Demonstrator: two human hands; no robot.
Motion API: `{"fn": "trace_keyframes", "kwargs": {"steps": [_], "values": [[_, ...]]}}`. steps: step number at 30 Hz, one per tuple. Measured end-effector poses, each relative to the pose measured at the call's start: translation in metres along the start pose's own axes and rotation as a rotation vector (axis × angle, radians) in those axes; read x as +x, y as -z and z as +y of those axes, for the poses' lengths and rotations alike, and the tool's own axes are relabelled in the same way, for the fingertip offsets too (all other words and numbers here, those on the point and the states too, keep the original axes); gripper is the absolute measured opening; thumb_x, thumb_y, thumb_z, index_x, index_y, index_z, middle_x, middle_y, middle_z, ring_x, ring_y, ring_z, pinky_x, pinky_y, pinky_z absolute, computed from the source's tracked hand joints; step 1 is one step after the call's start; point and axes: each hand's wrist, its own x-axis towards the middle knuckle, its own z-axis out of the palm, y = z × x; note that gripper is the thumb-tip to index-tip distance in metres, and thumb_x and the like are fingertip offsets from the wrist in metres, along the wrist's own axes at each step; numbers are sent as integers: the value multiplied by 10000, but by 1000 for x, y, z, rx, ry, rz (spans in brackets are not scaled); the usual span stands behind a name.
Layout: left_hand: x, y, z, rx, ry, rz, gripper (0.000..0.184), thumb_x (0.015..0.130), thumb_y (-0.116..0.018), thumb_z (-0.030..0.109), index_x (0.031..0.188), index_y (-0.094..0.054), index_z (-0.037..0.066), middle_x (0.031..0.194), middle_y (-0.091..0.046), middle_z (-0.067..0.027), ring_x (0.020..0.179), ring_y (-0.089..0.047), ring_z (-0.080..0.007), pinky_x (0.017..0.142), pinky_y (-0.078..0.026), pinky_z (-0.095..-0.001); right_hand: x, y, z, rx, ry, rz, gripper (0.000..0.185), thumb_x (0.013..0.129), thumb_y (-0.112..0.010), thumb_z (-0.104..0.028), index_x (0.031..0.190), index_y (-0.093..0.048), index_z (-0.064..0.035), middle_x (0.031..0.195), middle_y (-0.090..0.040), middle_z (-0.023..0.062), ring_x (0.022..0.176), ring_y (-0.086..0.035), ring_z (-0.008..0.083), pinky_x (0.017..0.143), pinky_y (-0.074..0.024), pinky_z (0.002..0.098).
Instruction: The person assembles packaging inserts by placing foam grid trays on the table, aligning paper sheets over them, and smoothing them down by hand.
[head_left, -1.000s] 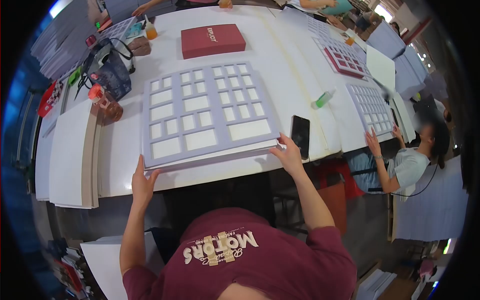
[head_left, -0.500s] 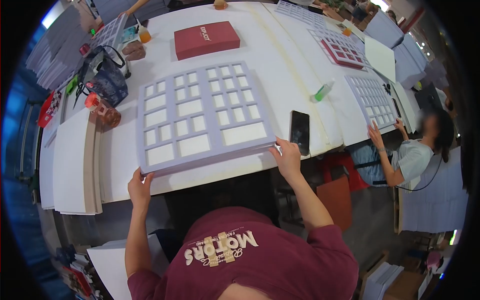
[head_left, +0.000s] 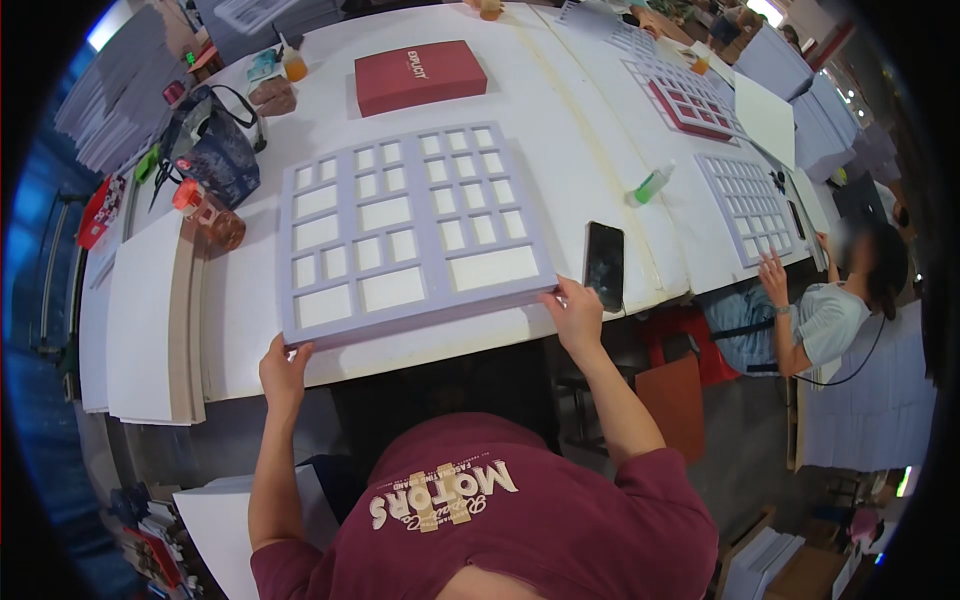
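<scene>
A wide lavender compartment tray [head_left: 419,215] lies on the table in front of me, its cells of several sizes showing white bottoms. My left hand [head_left: 285,375] grips the near left corner between thumb and fingers. At the near right corner, my right hand [head_left: 577,312] pinches the tray's edge, with the fingertips partly hidden. Just right of that hand lies a dark phone [head_left: 605,266]. Beyond the tray sits a closed red box [head_left: 420,82] with "EXPLICIT" on its lid.
On the left stand a drink bottle [head_left: 210,214], a dark blue bag [head_left: 215,160] and upright white boards [head_left: 155,325]. A green glue bottle [head_left: 651,185] lies right of the tray. A co-worker [head_left: 835,310] sits at the right beside another compartment tray [head_left: 742,203].
My hands keep the same hold on the tray; the view has shifted slightly. At the far left, another person's hand and the grid tray have moved away from the table's edge.
</scene>
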Motion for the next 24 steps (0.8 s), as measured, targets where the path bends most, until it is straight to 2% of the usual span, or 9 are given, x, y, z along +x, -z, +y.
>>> {"fn": "trace_keyframes", "kwargs": {"steps": [8, 11, 12, 15, 16, 18, 21, 24], "values": [[-2, -2, -6, -136, 10, -30, 383, 779, -798, 130, 1110, -656, -1, 906, -700, -149, 812, -655, -259, 738, -508, -372, -2, -2, 0, -11, -7, 15, 324, 766, -788, -152, 1058, -693, -49, 866, -704, 100, 778, -657, 283, 727, -476, 386], [0, -3, -9, -99, -40, -14, 345, 764, -804, 124, 1055, -668, -2, 878, -671, -133, 773, -618, -248, 716, -497, -368, 1, 2, -5, -28, -27, -9, 288, 768, -786, -161, 1015, -695, -46, 876, -704, 114, 792, -656, 305, 698, -483, 410], [0, -4, -8, -83, -28, 14, 282, 757, -800, 119, 986, -680, 4, 863, -657, -131, 758, -617, -261, 703, -495, -378, 1, 3, -6, -36, -35, -21, 275, 769, -785, -165, 998, -695, -43, 885, -705, 121, 802, -656, 313, 689, -486, 419], [0, -3, -2, -56, -52, 19, 242, 745, -791, 103, 942, -686, 11, 844, -657, -134, 764, -626, -282, 702, -497, -390, 2, 2, -2, -91, -14, -53, 252, 769, -786, -189, 941, -685, -35, 871, -695, 130, 774, -642, 327, 679, -481, 430], [1, -2, 2, -41, -65, 34, 227, 733, -785, 93, 924, -687, 21, 837, -664, -142, 777, -635, -317, 703, -501, -405, 1, 0, 1, -115, 5, -42, 247, 764, -785, -188, 929, -680, -38, 845, -686, 125, 755, -633, 324, 681, -474, 430], [1, -4, 0, -12, -68, 76, 230, 727, -788, 101, 916, -684, 19, 836, -666, -151, 786, -637, -336, 707, -501, -415, 0, -5, 7, -159, 42, -16, 237, 754, -785, -186, 905, -668, -44, 793, -669, 116, 717, -613, 317, 684, -462, 432], [2, -5, -6, 1, -94, 89, 238, 715, -795, 120, 871, -663, 0, 818, -655, -160, 801, -631, -360, 715, -499, -445, -1, -7, 8, -172, 77, 2, 238, 752, -789, -168, 887, -654, -27, 799, -658, 125, 710, -619, 318, 674, -474, 425], [3, -8, -12, 45, -145, 84, 244, 708, -800, 131, 842, -648, -5, 795, -640, -157, 797, -624, -358, 715, -497, -453, -1, -4, 1, 83, -36, -15, 237, 749, -792, -148, 851, -634, -4, 800, -644, 141, 703, -624, 326, 656, -486, 419]]}}
